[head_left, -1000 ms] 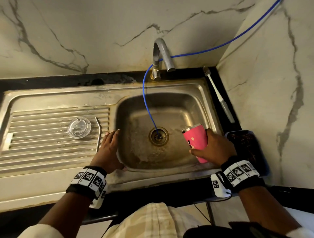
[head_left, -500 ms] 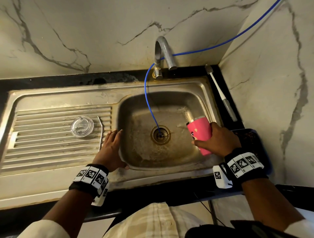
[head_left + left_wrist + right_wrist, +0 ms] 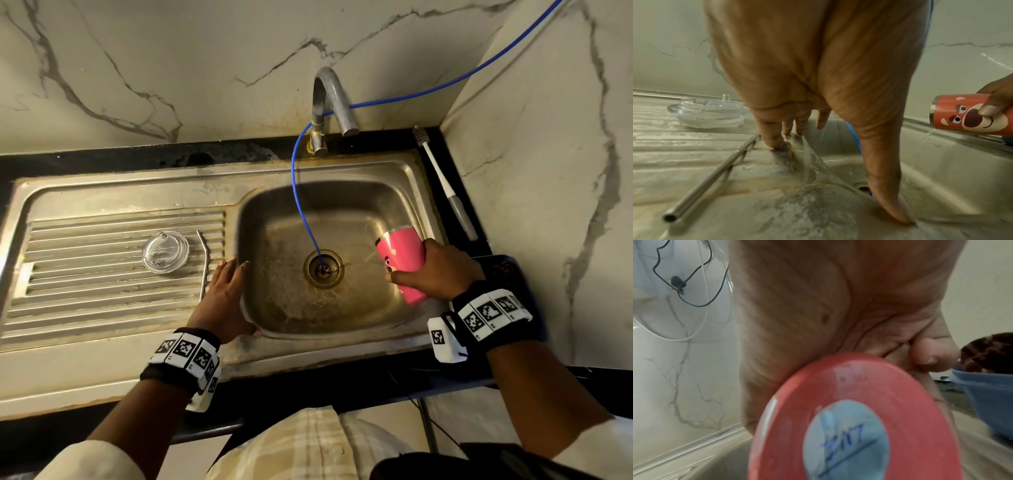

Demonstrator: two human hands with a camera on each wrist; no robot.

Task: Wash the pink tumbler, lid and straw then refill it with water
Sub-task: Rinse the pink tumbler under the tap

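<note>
Tipped further over since a second ago, the pink tumbler (image 3: 402, 262) lies nearly sideways in the right hand (image 3: 433, 272), whose fingers wrap around it, pouring water into the sink (image 3: 404, 178). Left hand (image 3: 224, 298) rests flat and empty on the sink's edge. Lid (image 3: 165, 252) and straw (image 3: 205, 262) lie on the drainboard, so emptying seems underway and refilling remains.

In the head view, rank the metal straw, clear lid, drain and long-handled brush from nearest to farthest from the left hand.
1. Bent metal straw, on the drainboard right beside the left hand.
2. Round sink drain, in the basin to its right.
3. Clear plastic lid, further left on the drainboard; close to the drain's rank, hard to separate.
4. White long-handled brush, on the black counter at far right.
</note>
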